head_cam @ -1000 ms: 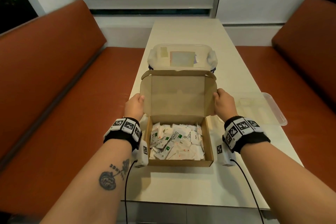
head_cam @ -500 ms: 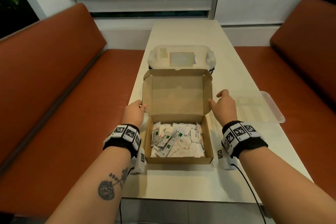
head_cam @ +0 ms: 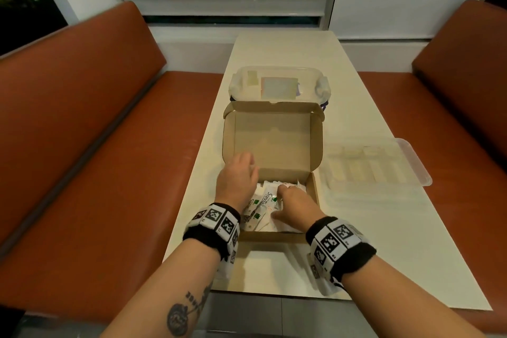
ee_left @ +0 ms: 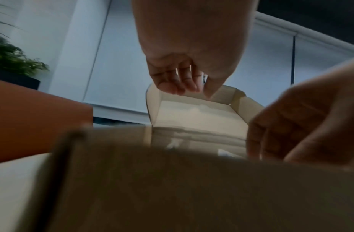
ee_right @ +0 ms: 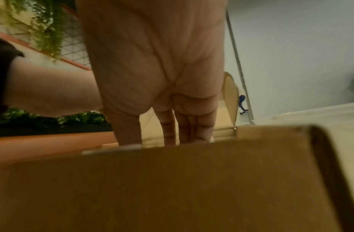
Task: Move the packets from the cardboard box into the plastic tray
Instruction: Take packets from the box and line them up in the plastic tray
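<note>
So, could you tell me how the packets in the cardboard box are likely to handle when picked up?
The packets look thin and flat, so probably light and floppy. They lie loosely overlapped, so a handful may slide apart. The right hand reaches among them.

Table (head_cam: 288, 57): box (head_cam: 271, 143), tray (head_cam: 375, 173), seemingly lidded container (head_cam: 278, 85).

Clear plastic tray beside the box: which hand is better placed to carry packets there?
Probably the right hand: it already reaches among the white packets, and the clear plastic tray lies on its side.
</note>
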`<state>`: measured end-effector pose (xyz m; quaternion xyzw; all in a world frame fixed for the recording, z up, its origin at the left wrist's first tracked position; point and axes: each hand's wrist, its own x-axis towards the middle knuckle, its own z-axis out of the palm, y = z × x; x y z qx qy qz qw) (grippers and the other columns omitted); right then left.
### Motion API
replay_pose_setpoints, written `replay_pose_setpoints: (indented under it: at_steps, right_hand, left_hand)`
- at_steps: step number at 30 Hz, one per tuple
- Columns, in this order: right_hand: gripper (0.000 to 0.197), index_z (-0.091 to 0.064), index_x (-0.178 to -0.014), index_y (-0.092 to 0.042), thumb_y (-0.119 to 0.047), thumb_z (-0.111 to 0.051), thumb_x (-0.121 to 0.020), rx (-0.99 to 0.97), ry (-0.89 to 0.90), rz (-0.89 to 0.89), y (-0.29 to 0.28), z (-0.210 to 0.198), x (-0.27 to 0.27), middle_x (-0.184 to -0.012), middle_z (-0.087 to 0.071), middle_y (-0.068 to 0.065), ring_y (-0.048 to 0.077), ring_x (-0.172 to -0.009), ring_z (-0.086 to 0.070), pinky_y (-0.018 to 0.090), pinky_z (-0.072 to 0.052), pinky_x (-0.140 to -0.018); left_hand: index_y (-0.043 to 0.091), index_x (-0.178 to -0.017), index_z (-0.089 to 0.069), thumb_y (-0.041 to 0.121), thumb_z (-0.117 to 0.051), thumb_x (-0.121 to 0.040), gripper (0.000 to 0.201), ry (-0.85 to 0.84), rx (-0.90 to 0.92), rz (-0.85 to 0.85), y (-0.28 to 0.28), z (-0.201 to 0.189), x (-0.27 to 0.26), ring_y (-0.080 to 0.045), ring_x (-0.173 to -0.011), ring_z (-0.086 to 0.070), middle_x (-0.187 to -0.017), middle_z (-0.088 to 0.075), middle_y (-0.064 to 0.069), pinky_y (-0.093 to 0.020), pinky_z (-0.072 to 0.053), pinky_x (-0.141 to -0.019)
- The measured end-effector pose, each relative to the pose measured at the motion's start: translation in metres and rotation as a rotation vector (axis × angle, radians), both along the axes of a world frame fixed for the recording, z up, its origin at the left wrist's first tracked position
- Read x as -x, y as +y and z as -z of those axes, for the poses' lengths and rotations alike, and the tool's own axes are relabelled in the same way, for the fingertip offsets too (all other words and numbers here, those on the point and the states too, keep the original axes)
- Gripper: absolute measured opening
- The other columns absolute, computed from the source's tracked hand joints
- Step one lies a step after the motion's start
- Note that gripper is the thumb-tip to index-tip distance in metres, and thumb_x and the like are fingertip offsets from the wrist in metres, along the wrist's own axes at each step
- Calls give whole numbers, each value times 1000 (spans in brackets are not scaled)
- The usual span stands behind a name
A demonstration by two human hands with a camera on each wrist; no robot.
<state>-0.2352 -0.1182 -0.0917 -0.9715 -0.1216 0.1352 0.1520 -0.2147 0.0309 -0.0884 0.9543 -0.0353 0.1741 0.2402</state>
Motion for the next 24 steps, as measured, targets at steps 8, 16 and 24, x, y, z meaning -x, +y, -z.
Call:
replay_pose_setpoints:
  at_steps: [8,16,24]
  right_hand:
    - [68,-44,-117,-9,-51,-73,-72,302,-9,-39,7,2,-2,-107,-63,6,26,-100,-60,37,-44,-85]
    - [35,-54,-79,-11,-39,-74,-75,179,125,-72,10,1,-7,-76,-57,2,24,-82,-58,28,-40,-65]
    - [34,-47,-61,-15,-27,-76,-75,21,201,-62,5,3,-10,-62,-50,-2,16,-62,-48,25,-40,-58]
  left_hand:
    - [14,-98,-55,27,-51,-94,15,64,-60,46,-8,9,5,-20,-80,-50,-87,-56,-1,-28,-39,-67]
    - [13,-100,-55,28,-49,-95,17,108,-85,65,-12,7,8,-22,-85,-52,-93,-58,-3,-31,-40,-71]
    - [16,-94,-53,28,-46,-96,14,141,-103,48,-12,6,12,-15,-79,-45,-90,-58,0,-25,-36,-68]
